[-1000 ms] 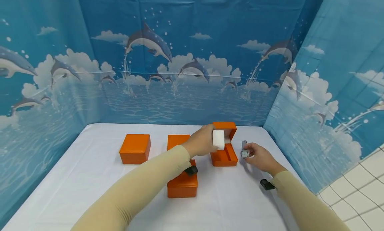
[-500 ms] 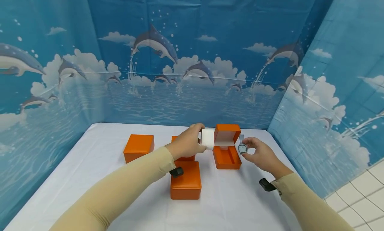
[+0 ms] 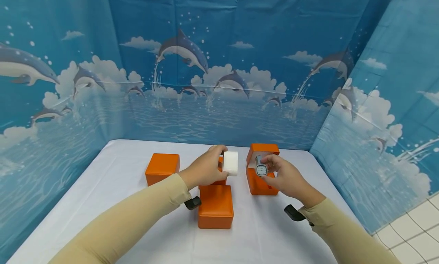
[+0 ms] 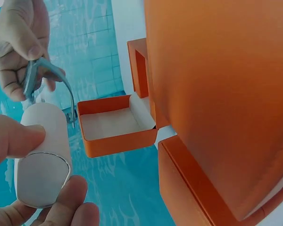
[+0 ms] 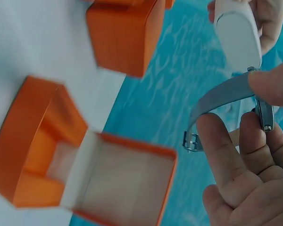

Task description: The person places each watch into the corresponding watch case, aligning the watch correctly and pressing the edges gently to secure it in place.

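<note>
My left hand [image 3: 204, 168] grips a white watch pillow [image 3: 230, 163] by its sides, raised over the orange boxes. In the left wrist view the pillow [image 4: 43, 155] sits between thumb and fingers, its rounded end facing the camera. My right hand [image 3: 288, 178] pinches a wristwatch [image 3: 261, 169] at its case. The watch has a squarish pale dial and a grey-blue strap [image 5: 226, 96], which hangs in a curve with its buckle free. Behind the watch stands an orange watch box [image 3: 253, 184], lid up, white lining showing inside the lid.
A closed orange box [image 3: 216, 208] stands in front, with another orange box [image 3: 220, 181] behind it, partly hidden by my left hand. A third closed box [image 3: 162, 168] is at the left. The white-covered table [image 3: 130, 188] meets a dolphin-printed curtain [image 3: 205, 115].
My right hand has carried the watch left, from beside the open box to in front of it. The left hand has drawn the pillow left, away from that box.
</note>
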The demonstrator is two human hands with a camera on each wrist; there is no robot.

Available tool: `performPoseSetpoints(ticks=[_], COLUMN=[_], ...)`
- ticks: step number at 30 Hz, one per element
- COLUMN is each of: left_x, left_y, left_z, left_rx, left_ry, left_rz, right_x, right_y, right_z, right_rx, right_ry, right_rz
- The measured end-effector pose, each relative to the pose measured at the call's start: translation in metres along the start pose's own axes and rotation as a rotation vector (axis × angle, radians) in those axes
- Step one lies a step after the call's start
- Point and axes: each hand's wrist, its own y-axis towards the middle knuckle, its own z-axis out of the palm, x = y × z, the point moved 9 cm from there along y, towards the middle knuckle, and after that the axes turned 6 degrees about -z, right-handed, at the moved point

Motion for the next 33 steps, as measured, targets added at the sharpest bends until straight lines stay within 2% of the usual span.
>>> performPoseSetpoints(ticks=[7,11,21,33], left_x=[0.001,0.0,0.0,0.001], left_y=[-0.007,-0.011,-0.02,-0.02], left_z=[-0.001,-0.002,-0.003,0.003], left_rx=[-0.004,0.0,0.002,0.02], left_ry=[-0.012,-0.041,-0.045,-0.037], left_rz=[0.0,0.01,0.057,0.072], right_x=[0.036,0.048,0.056,0.057], right_y=[0.008,0.013,0.023,0.027], right_z=[0.015,0.02,0.028,0.036], right_rx=[0.008,0.007,-0.001,0.018], right_ry=[0.034,0.055,0.087,0.084], right_rz=[-0.118,-0.124,-0.154,-0.136])
